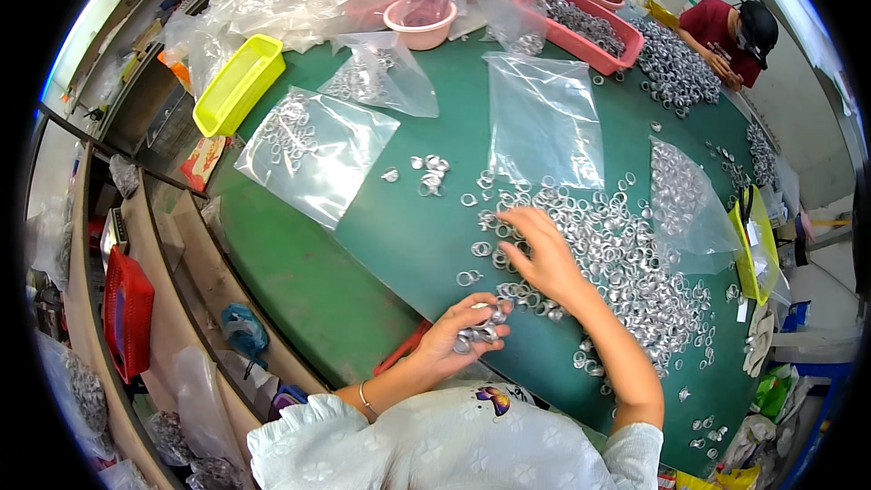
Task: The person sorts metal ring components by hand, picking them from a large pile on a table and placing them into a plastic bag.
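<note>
My left hand (451,336), palm up and fingers curled, holds several silver metal rings (484,330) at the table's near edge. Ahead and to the right, my right hand (544,257) reaches over the left side of a wide pile of similar rings (626,263). Its thumb and fingers are apart, with the fingertips at loose rings on the table; no ring shows in its grasp. A small cluster of rings (432,174) lies apart on the green table (399,245). Just beyond the pile lies a flat clear plastic bag (546,118).
Clear bags with rings lie at left (292,132), back (367,77) and right (680,191). A yellow basket (238,86), a pink tub (423,34) and a pink basket of rings (585,25) stand along the far side. Another person (721,41) sits at the far right beside a ring heap.
</note>
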Demonstrator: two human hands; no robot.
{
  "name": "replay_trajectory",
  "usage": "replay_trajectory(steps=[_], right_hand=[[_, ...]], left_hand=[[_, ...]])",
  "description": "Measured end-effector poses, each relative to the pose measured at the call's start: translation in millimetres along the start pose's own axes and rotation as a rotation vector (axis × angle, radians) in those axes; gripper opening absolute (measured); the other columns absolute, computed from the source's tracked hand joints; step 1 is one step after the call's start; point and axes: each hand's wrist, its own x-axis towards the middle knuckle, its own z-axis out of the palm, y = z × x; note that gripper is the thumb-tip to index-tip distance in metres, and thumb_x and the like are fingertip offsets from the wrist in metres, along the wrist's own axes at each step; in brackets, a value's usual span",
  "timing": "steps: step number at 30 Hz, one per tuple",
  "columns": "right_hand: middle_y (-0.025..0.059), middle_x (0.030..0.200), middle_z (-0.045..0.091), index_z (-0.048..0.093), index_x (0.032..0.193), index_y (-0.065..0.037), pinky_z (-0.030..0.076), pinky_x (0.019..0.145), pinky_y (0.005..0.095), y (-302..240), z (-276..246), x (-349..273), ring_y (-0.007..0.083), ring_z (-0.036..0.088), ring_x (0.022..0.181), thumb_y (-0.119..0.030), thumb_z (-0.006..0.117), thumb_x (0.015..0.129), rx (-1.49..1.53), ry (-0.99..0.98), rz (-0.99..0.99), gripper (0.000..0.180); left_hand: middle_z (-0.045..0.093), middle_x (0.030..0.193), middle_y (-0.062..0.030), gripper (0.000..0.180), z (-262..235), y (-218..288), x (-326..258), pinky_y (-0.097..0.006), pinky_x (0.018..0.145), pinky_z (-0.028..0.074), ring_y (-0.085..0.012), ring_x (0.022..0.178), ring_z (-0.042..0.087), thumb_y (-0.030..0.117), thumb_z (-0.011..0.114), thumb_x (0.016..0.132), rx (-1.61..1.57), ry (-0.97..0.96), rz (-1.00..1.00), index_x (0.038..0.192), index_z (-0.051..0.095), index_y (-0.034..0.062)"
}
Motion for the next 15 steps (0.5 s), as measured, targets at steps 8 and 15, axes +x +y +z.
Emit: replay_trajectory(steps=[8,15], right_hand=[[0.009,0.101,0.055,0.057,0.095,-0.003,0.036,0.088,0.0401,6.6,144.6,120.9,0.0256,0.049,0.102,-0.011,0.056,0.072,-0.712,-0.135,-0.294,0.024],[0.0087,0.088,0.054,0.053,0.084,-0.004,0.037,0.085,0.0354,-25.2,116.9,69.9,0.0266,0.05,0.093,-0.009,0.062,0.074,0.003,0.216,0.038,0.014]], left_hand=[[0.052,0.105,-0.0119,0.022,-31.6,37.8,-32.2,-0.032,0.063,0.046,-0.0211,0.079,0.052,0.007,0.06,0.08,-0.131,0.134,0.234,0.1,0.053,0.0097],[0.049,0.107,-0.012,0.043,-45.5,62.0,-36.6,-0.032,0.062,0.049,-0.019,0.078,0.052,0.013,0.055,0.085,-0.041,0.066,0.336,0.126,0.04,0.0113]])
